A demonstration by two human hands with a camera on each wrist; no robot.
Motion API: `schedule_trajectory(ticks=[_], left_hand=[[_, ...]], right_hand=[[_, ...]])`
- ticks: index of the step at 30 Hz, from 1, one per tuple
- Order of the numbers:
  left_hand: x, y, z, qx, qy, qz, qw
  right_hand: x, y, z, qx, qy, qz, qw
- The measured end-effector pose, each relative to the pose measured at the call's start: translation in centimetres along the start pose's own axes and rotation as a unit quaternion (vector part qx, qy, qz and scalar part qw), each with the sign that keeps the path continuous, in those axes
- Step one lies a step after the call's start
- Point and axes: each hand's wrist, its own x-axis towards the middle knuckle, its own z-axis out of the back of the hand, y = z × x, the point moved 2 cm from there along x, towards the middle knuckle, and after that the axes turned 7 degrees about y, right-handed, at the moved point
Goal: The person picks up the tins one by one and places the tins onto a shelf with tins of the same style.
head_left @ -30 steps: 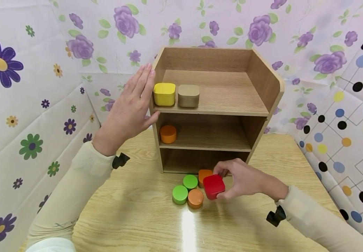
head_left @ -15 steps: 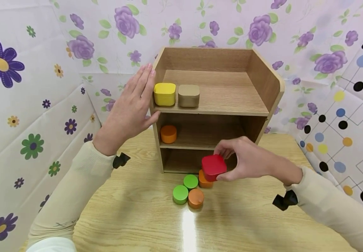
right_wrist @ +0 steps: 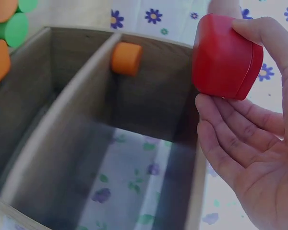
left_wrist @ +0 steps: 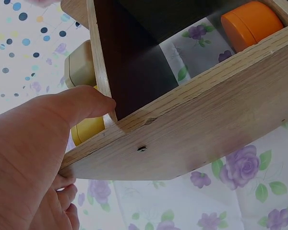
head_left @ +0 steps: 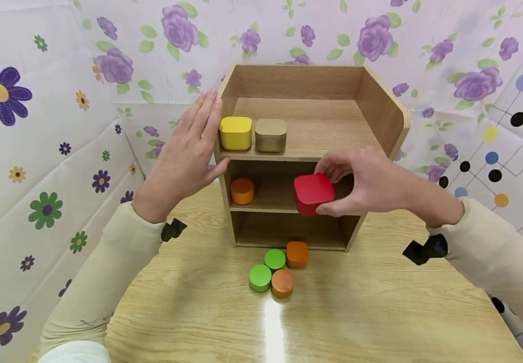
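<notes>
My right hand point(head_left: 370, 181) pinches a red rounded-square lidded box point(head_left: 313, 194) between thumb and fingers, in front of the middle shelf. In the right wrist view, the red box point(right_wrist: 225, 57) shows a lid seam. My left hand point(head_left: 182, 146) rests on the left side of the wooden shelf unit point(head_left: 307, 83), fingers straight and thumb at the front edge. Beside it on the top board stand a yellow box point(head_left: 236, 133) and a khaki box point(head_left: 270, 135). An orange round box point(head_left: 242, 191) sits at the left of the middle shelf.
On the table point(head_left: 189, 302) before the unit stand two green round boxes point(head_left: 260, 278), a copper-orange round box point(head_left: 282, 283) and an orange square box point(head_left: 297, 254), grouped closely. Patterned cloth point(head_left: 121, 65) surrounds the table at the back and sides.
My right hand has lifted the red box from beside the group on the table up to the height of the middle shelf. The left hand stays in place.
</notes>
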Motion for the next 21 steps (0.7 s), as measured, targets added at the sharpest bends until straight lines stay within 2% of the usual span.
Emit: schedule_trajectory(ticks=[8,13,21], left_hand=[[0.1,0.1,0.0,-0.005,-0.003,0.0,1.0],[0.0,0.1,0.0,-0.012,-0.004,0.0,0.9999],[-0.1,0.1,0.0,-0.012,0.004,0.004,0.9999]], right_hand=[[1.2,0.6,3.2,-0.026,-0.045,0.024,0.9984],[1.9,0.5,4.5,-0.041,-0.072,0.016,0.9965],[3.3,-0.3,5.5,-0.027,-0.093,-0.01,0.9953]])
